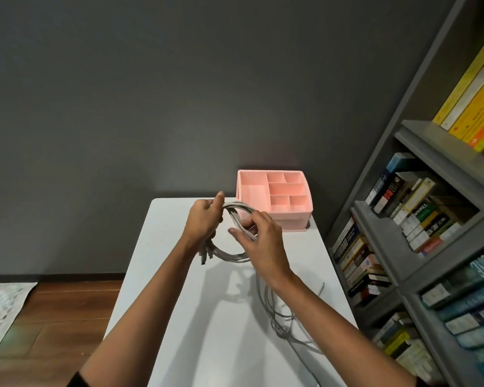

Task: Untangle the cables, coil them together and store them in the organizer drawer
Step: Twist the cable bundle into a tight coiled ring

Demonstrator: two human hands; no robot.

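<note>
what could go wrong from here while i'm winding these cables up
The loose cables lie crossed near the table's right edge, so pulling them in might drag a tangle into the coil or let a tail slip off. The left hand alone grips the gathered loops while the right hand holds one side; a slack grip could let the coil spring apart.

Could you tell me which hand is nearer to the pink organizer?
Right. The right hand is just in front of the pink organizer; the left hand grips the cable coil farther to its left.
</note>
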